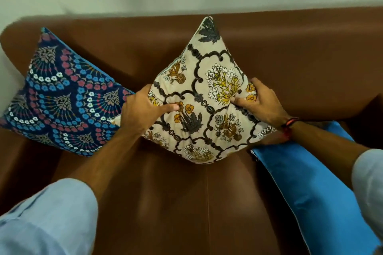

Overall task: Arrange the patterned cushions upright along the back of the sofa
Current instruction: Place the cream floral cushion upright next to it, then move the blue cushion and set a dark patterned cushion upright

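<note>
Cream cushion (pixel 204 97) looks soft and light; it squashes where we pinch. Our left hand (pixel 143 109) and right hand (pixel 261 101) have fingers closed on its side corners.

Both arms have pale blue, loose fabric sleeves rolled up to about the elbow, left sleeve (pixel 47 217) and right sleeve (pixel 367 178). Right wrist's got a thin red and black thread band (pixel 289 123). Hands bare.
</note>
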